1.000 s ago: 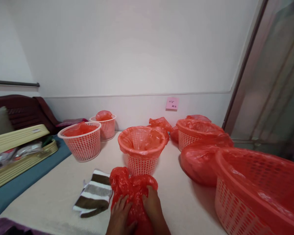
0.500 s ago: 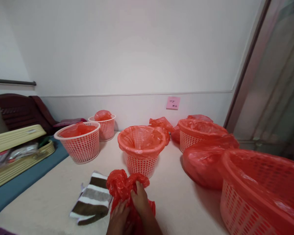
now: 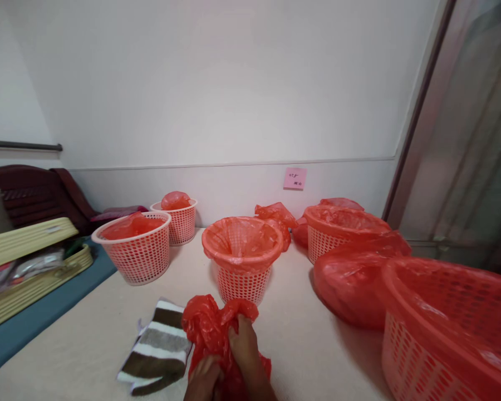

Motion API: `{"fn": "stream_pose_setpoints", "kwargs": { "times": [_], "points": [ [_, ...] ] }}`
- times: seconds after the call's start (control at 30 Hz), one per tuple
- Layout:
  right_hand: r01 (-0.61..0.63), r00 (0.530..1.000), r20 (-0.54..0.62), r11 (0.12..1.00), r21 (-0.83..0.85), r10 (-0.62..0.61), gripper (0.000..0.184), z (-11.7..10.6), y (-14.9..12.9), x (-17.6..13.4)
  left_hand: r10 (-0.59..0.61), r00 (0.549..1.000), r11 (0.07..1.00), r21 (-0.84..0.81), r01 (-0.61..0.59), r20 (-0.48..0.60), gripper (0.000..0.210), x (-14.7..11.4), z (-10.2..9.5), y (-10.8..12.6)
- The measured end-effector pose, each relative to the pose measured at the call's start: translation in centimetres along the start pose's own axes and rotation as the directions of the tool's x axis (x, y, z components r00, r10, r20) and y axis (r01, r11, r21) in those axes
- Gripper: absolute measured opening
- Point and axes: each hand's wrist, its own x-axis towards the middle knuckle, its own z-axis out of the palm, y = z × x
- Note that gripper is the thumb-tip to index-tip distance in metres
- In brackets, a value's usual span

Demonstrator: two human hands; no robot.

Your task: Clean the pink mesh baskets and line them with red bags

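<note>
A crumpled red plastic bag [image 3: 206, 320] lies low in the middle of the view, bunched up under both hands. My left hand [image 3: 206, 373] grips its lower left part with curled fingers. Higher up on the right side, my right hand [image 3: 244, 342] is closed on a gathered fold of the same bag. Just left of the bag lies a folded towel [image 3: 162, 340] with brown, white and grey stripes. Behind the bag stands a pink mesh basket [image 3: 244, 283], its rim covered by a red plastic liner [image 3: 242, 253].
Two white-pink baskets [image 3: 140, 256] with red plastic inside stand at the back left. On the right are a large lined basket [image 3: 434, 334], a puffed red bag [image 3: 354, 284] and another lined basket [image 3: 328, 239]. A pink note [image 3: 295, 178] is on the wall.
My left hand has slid slightly lower on the bag and its fingers are more curled. My right hand stays on the bag's fold. The view has shifted very slightly.
</note>
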Motion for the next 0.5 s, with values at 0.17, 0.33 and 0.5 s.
{"fn": "stream_pose_setpoints", "kwargs": {
  "times": [0.17,0.33,0.5],
  "points": [
    [0.028,0.997,-0.074,0.998,-0.05,-0.032,0.026,-2.0,-1.1,-0.1,0.036,0.987,0.998,0.057,-0.027,-0.156,0.035,-0.4,0.2,0.0],
    [0.052,0.988,-0.141,0.998,-0.021,-0.055,0.023,-3.8,-2.9,-0.6,0.016,0.949,0.969,0.24,0.063,-0.314,0.029,-1.0,0.9,1.8],
    [0.075,0.98,-0.185,0.997,0.019,-0.071,0.025,-4.4,-3.9,-1.2,0.051,0.88,0.971,0.23,0.067,-0.472,0.018,-1.4,-0.4,2.7]
  ]
}}
